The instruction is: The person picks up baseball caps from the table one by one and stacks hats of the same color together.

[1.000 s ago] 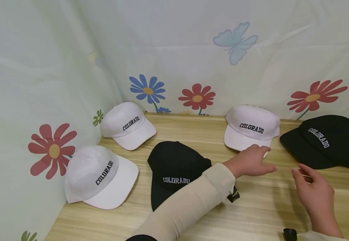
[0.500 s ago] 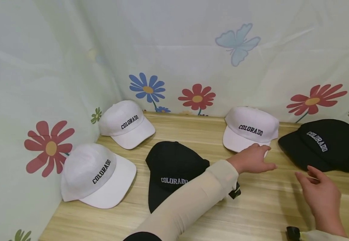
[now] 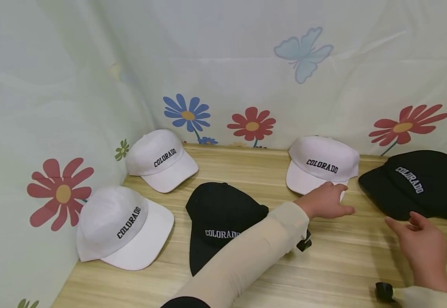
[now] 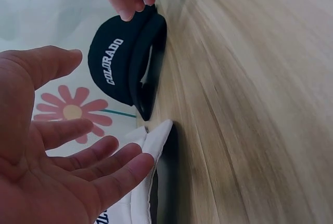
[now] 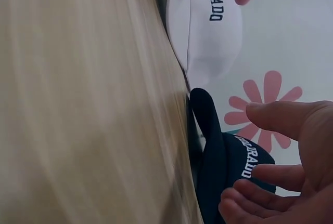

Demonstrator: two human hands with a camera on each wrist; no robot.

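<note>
My left hand [image 3: 329, 201] hovers just in front of the white cap [image 3: 322, 159] at the back right, its fingers overlapping the brim in the head view. Relaxed, spread fingers with nothing in them show in the left wrist view. My right hand [image 3: 424, 246] is in front of the black cap [image 3: 427, 184] at the far right, also holding nothing. Its fingers [image 5: 276, 177] are loosely extended, with the black cap [image 5: 210, 130] behind them in the right wrist view. Both caps read COLORADO and rest on the wooden tabletop, brims forward.
Another black cap [image 3: 223, 209] lies mid-table, partly hidden behind my left sleeve [image 3: 242, 261]. Two white caps, one at the back left [image 3: 163, 160] and one at the front left [image 3: 125, 226], sit beside the flowered cloth wall [image 3: 223, 64] enclosing the wooden table [image 3: 242, 160].
My right hand has shifted to the right, away from the left hand and nearer the front of the far-right black cap. My left hand stays almost in place. The caps have not moved.
</note>
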